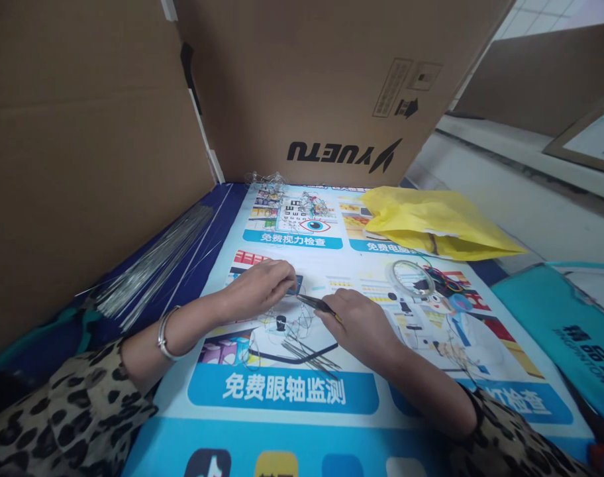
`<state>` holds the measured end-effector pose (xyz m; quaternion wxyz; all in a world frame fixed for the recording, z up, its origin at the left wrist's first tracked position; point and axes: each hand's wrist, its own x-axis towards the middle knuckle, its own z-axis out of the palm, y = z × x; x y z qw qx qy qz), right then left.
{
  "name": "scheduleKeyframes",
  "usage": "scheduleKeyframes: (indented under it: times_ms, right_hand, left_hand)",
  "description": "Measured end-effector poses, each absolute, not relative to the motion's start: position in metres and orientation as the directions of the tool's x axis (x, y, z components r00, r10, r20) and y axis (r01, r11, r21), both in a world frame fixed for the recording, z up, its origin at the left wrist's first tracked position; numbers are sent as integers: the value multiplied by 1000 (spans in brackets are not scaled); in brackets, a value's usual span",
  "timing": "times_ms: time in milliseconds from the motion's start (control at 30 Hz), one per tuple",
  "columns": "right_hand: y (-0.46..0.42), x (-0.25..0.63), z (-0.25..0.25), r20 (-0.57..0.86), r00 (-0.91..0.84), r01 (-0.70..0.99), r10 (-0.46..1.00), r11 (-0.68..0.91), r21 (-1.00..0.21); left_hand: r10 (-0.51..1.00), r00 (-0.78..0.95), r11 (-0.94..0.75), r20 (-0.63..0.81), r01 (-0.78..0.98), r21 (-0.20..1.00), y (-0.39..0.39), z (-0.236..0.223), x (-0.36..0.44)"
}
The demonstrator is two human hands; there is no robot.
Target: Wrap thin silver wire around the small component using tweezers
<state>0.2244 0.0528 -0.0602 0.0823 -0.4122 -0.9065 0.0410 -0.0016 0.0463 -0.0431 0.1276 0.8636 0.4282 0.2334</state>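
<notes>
My right hand (359, 324) is wrapped around a pair of dark needle-nose pliers (318, 304), whose tips point left toward my other hand. Fingers pinched together, my left hand (265, 286) is just beyond the plier tips; what it holds is too small to make out. Thin looped wire (302, 324) lies below and between the two hands. Closer to me, several short straight wire pieces (312, 356) are scattered on the printed poster (282, 424).
Long straight wires (153, 265) lie in a bundle at left. Tangled wire (314, 203) sits at the back, before cardboard walls (306, 79). On the right are a wire coil (412, 278), coloured strands (448, 281), a yellow bag (441, 222) and a teal bag (560, 331).
</notes>
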Motion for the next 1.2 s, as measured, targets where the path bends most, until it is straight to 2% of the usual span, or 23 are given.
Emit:
scheduleKeyframes:
  times_ms: [267,433,600,800,1200]
  right_hand:
    - [49,223,-56,124,-658,740,742,669,-73]
    - [49,223,-55,112,-658,740,744,667,-81]
    - [47,223,-54,93,-644,754,759,651,-92]
    - [41,220,-51,120,-627,774,769,634,-17]
    - [38,217,-53,147,-645,764,750,632,127]
  left_hand:
    - [798,523,-602,299,674,428,45,-43,0]
    - [798,528,-601,290,668,439,44,-42,1]
    - [773,537,-634,338,672,383,45,-48,0]
    - [768,501,-625,399,724,293,40,-50,5]
    - [802,429,-553,415,796,247,34,-56,13]
